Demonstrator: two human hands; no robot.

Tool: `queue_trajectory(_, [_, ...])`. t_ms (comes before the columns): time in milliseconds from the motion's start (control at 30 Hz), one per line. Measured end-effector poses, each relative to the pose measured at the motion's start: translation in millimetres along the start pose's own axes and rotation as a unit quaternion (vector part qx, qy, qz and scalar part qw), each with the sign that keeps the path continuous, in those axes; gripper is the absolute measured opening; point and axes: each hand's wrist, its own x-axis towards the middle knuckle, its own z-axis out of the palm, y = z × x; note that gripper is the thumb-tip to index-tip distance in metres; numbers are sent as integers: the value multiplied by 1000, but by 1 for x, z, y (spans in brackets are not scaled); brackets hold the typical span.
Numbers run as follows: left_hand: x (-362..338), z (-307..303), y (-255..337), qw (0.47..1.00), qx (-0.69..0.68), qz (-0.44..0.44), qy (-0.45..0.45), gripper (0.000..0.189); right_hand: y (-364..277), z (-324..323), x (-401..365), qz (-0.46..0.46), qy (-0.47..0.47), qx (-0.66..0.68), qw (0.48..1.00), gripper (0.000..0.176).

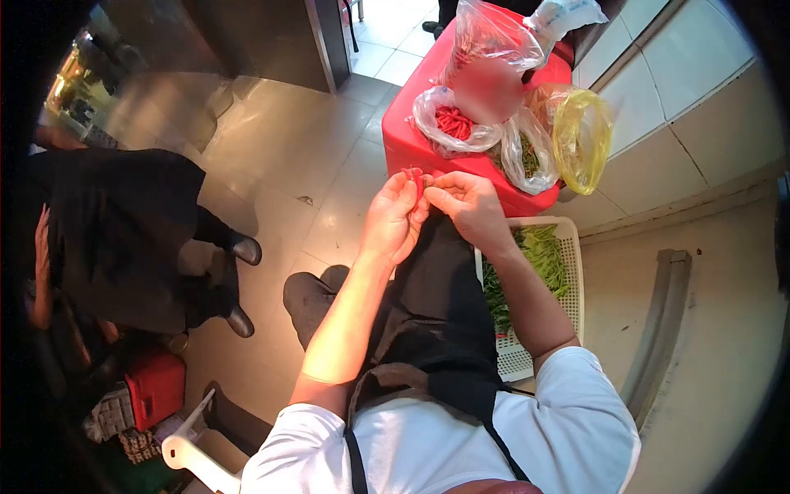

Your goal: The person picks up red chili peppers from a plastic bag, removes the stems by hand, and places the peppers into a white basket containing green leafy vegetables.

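Note:
A red chili pepper (pixel 418 184) is pinched upright between the thumb and fingers of my left hand (pixel 393 218), above my lap. My right hand (pixel 471 207) comes in from the other side, its thumb and fingertips closed at the pepper's edge; the exact spot they grip is partly hidden. Just beyond both hands, a clear plastic bag holding red chili peppers (pixel 453 123) sits open on a red table (pixel 401 132). Beside it, another clear bag (pixel 520 165) contains green and reddish bits. Under my right forearm is a white basket (pixel 569 247) of green chili-like vegetables (pixel 539 257).
A yellow plastic bag (pixel 583 140) and a large clear bag (pixel 494 37) rest on the table, near a blurred round patch. Tiled wall runs along the right. At left stands a person in a dark apron (pixel 115 222), near a red box (pixel 155 389) and a white chair arm (pixel 193 449).

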Motion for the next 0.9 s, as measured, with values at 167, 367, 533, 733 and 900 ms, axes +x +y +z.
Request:
queue_trajectory(167, [-6, -9, 8, 999, 5, 27, -20, 18, 10, 17, 4, 1, -41, 81, 996, 16])
queue_trajectory(367, [-7, -8, 13, 998, 2, 31, -47, 20, 13, 31, 4, -32, -12, 100, 994, 12])
queue_trajectory(533, [-7, -9, 19, 998, 24, 48, -44, 21, 18, 28, 7, -95, -20, -11, 995, 13])
queue_trajectory(733, [-10, -12, 20, 999, 46, 23, -14, 24, 9, 25, 8, -131, -39, -76, 988, 14])
queue_trajectory(900, [-9, -4, 20, 997, 72, 26, 6, 24, 17, 22, 13, -66, -77, 10, 995, 11])
